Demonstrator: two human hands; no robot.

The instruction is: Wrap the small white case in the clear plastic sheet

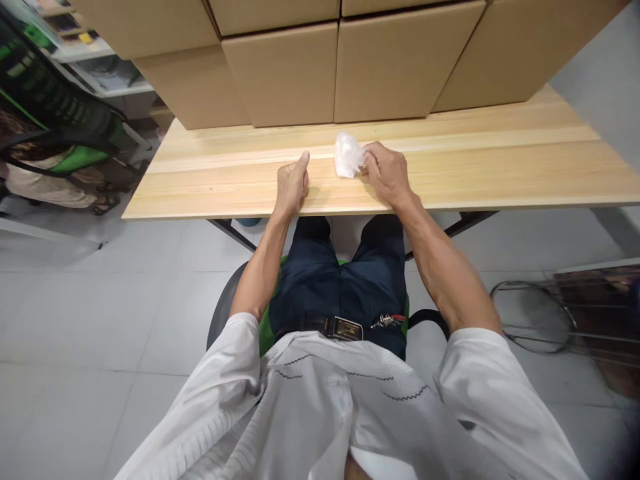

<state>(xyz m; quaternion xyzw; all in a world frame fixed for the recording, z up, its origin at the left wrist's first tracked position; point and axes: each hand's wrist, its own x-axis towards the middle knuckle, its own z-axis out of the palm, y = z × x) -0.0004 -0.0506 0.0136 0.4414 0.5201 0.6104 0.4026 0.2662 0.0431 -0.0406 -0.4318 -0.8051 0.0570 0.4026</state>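
From where I'm standing, a crumpled bundle of thin, whitish, see-through film is bulging roundly at one end and puckering where the right hand is gripping it, thumb and fingers pinching together on its edge. It is sitting on or just above the bench, between the two hands; I can't tell whether it's touching the wood. Pale, straight grain is running lengthwise along the boards, and smooth, square-edged cardboard boxes are standing stacked along the far side. The left hand is curling its fingers in, thumb pointing up and away from the body, well apart from the film. Both forearms are reaching forward over the near edge, the right one angling inward.
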